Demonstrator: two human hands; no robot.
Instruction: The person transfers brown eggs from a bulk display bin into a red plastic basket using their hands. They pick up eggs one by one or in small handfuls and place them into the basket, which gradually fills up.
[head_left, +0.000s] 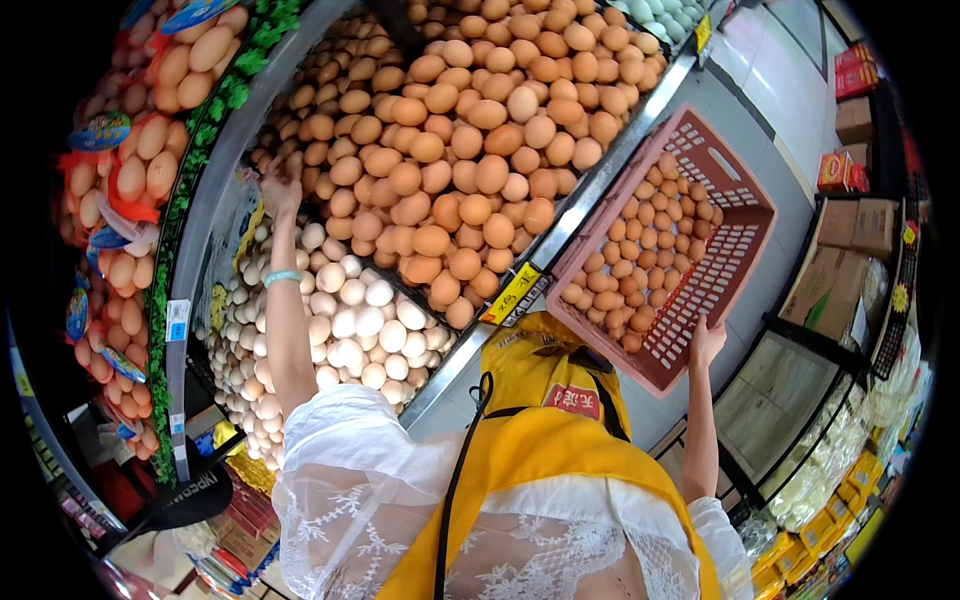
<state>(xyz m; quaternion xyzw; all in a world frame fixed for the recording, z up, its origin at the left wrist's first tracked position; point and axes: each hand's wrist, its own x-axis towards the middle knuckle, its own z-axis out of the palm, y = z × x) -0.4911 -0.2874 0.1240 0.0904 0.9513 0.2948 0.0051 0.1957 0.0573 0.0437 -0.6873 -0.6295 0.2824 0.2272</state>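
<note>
My left hand [280, 190] reaches far forward to the left edge of a big heap of brown eggs [480, 150]. Its fingers curl among the eggs, and what they hold is hidden. A pale blue band [282, 277] circles that wrist. My right hand [705, 345] grips the near corner of a pink slotted plastic basket [735, 255]. The basket is raised and tilted against the bin's metal edge [600, 170]. It holds several brown eggs [650, 250].
A bin of white eggs [350, 320] lies under my left forearm. Netted bags of eggs [130, 170] hang at far left behind green leaf trim [190, 180]. A yellow price tag [512, 293] is clipped to the edge. Cardboard boxes [850, 230] and shelves stand right.
</note>
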